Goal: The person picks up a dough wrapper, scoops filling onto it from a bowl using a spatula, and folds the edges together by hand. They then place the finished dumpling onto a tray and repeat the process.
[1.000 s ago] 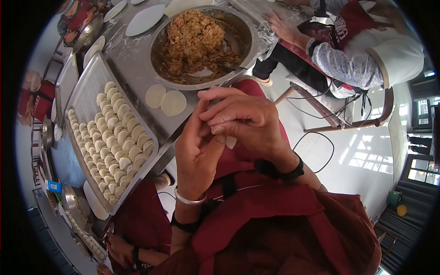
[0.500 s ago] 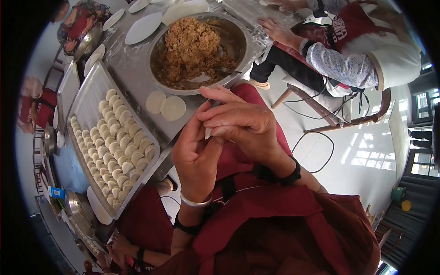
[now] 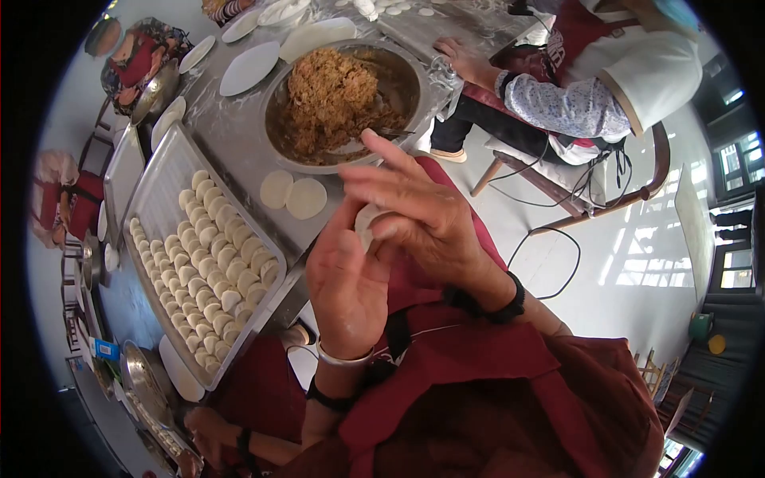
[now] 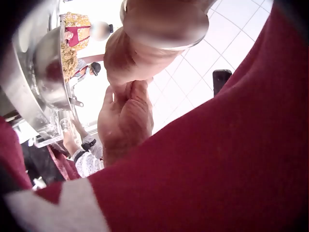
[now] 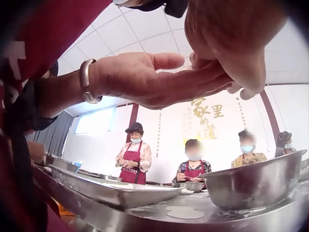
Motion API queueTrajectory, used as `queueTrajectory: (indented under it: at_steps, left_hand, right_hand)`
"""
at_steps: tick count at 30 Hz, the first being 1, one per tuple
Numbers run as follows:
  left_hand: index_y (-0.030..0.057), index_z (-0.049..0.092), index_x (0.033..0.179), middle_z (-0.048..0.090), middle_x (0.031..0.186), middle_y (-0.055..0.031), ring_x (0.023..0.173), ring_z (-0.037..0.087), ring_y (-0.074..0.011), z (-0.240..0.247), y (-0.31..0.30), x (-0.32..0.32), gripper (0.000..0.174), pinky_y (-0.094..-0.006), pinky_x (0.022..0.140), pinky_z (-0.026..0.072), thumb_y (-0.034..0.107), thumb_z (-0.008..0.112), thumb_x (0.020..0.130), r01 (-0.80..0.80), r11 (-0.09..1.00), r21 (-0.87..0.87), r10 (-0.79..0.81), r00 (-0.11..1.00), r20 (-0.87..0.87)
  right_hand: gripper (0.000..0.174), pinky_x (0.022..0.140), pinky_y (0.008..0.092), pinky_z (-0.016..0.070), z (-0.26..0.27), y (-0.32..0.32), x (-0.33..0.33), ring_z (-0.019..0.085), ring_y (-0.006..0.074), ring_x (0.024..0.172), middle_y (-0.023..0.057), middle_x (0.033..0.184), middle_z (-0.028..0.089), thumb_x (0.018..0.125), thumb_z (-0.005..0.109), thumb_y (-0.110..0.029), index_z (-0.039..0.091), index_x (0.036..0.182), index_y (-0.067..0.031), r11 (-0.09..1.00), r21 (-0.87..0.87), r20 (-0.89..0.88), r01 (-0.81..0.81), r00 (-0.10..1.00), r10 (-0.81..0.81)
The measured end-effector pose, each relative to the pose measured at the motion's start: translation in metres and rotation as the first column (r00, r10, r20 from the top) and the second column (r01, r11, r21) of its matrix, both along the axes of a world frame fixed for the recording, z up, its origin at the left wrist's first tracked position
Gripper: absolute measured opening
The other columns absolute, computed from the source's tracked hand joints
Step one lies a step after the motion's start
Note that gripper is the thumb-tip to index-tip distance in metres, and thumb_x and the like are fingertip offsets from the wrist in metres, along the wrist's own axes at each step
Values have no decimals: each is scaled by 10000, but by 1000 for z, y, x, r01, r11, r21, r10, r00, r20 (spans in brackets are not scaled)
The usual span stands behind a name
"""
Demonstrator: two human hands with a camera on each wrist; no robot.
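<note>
A white dumpling shows between the two hands in the head view, partly covered by fingers. My right hand pinches it between thumb and fingers, the other fingers stretched out above. Beneath it lies my left hand, palm turned up, its thumb raised beside the dumpling and its fingers partly hidden. In the right wrist view the left hand reaches out with straight fingers under the right hand. The dumpling is hidden in both wrist views.
A metal tray with rows of dumplings stands at the left. Two round wrappers lie near the table edge, before a steel bowl of filling. Another person's hand rests at the far right, near a wooden chair.
The left thumb has lifted off and the left palm has opened out. More of the dumpling shows now. My right fingers have spread, and the head view has shifted slightly.
</note>
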State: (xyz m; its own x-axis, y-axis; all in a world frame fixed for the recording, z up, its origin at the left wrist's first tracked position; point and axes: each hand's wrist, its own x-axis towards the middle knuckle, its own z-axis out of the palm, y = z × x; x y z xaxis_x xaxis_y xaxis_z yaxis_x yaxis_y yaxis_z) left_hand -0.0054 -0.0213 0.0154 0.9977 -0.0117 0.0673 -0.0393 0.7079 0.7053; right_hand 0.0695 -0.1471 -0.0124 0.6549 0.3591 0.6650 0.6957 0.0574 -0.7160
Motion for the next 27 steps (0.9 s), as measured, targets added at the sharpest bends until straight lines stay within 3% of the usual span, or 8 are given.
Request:
queueTrajectory:
  at_steps: [2, 5, 8, 12, 15, 21, 24, 27]
  left_hand:
    - [-75, 290, 1447, 419, 1431, -159, 1304, 462, -259, -4, 6, 2, 548, -412, 1092, 407, 265, 427, 1039, 48, 992, -115, -51, 998, -26]
    - [-63, 280, 1455, 388, 1461, -154, 1307, 461, -238, -5, 5, -1, 526, -397, 1097, 404, 242, 406, 1046, 50, 975, -215, -59, 998, -37]
    - [-92, 336, 1430, 465, 1402, -175, 1267, 505, -243, -1, 5, -4, 467, -381, 1061, 439, 165, 403, 1047, 32, 970, -243, -44, 998, -44]
    - [-73, 324, 1445, 466, 1403, -173, 1264, 507, -241, 8, 6, -2, 468, -370, 1055, 443, 151, 409, 1043, 37, 979, -199, -53, 996, -75]
    - [-70, 304, 1455, 444, 1421, -175, 1279, 493, -235, 0, 15, -1, 481, -363, 1072, 428, 141, 418, 1038, 100, 966, -237, -108, 994, -21]
    - [-68, 282, 1465, 408, 1453, -169, 1322, 450, -224, 11, 12, -4, 503, -356, 1102, 397, 126, 436, 1028, 79, 951, -298, -91, 996, -25]
    - [-62, 278, 1468, 402, 1460, -159, 1333, 439, -231, 9, 14, -4, 510, -363, 1113, 390, 117, 448, 1021, 108, 949, -296, -114, 994, -1]
    - [-44, 281, 1473, 394, 1467, -158, 1338, 434, -242, 7, 14, -4, 508, -375, 1128, 382, 103, 450, 1017, 106, 940, -326, -101, 994, 34]
  right_hand:
    - [433, 1098, 455, 354, 10, 8, -8, 367, 367, 1399, 141, 1260, 642, 925, 599, -383, 685, 1161, -30, 993, 88, -85, 76, 994, -69]
    - [491, 1100, 458, 351, 10, 5, -8, 347, 373, 1410, 148, 1289, 622, 905, 599, -410, 659, 1201, -23, 997, 22, 0, 71, 997, -71]
    - [575, 1106, 462, 342, 7, -1, -5, 340, 384, 1411, 152, 1335, 589, 879, 602, -444, 611, 1267, -20, 990, -132, 128, 55, 991, -38]
    - [594, 1098, 463, 353, 16, 6, -6, 353, 393, 1403, 148, 1378, 555, 885, 598, -444, 576, 1306, -26, 986, -127, 160, 112, 983, -92]
    - [459, 1084, 498, 357, 27, 15, -15, 387, 423, 1373, 167, 1306, 600, 818, 715, -267, 625, 1195, -21, 987, 21, 58, 158, 986, -158]
    - [403, 1066, 477, 384, 21, 13, -10, 394, 415, 1371, 166, 1309, 598, 814, 733, -208, 647, 1157, -15, 978, -115, 235, 173, 962, -142]
    - [476, 1064, 453, 402, 26, 15, -13, 397, 381, 1379, 146, 1323, 601, 897, 637, -357, 640, 1204, 6, 975, -91, 230, 204, 957, -178]
    - [310, 1027, 436, 438, 33, 18, -28, 458, 360, 1338, 149, 1276, 628, 821, 741, -111, 689, 1114, -23, 978, 145, -48, 151, 988, -146]
